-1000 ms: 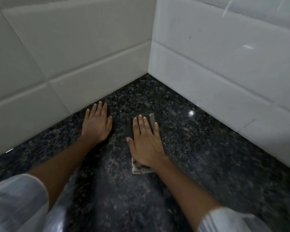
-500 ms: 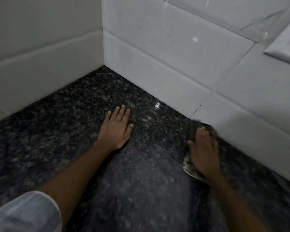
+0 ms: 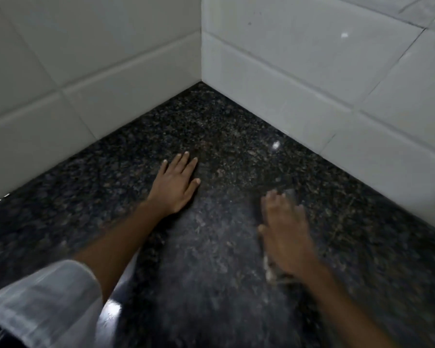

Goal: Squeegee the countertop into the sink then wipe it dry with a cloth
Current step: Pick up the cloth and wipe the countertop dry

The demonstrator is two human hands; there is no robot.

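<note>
With the cloth (image 3: pixel 274 271) pinned flat under the spread right hand (image 3: pixel 285 234) at five o'clock — soft, limp, best pressed palm-down, not pinched — left hand (image 3: pixel 175 188) splayed, empty.

No text, label, brand, number or sign can be read anywhere in the view.
</note>
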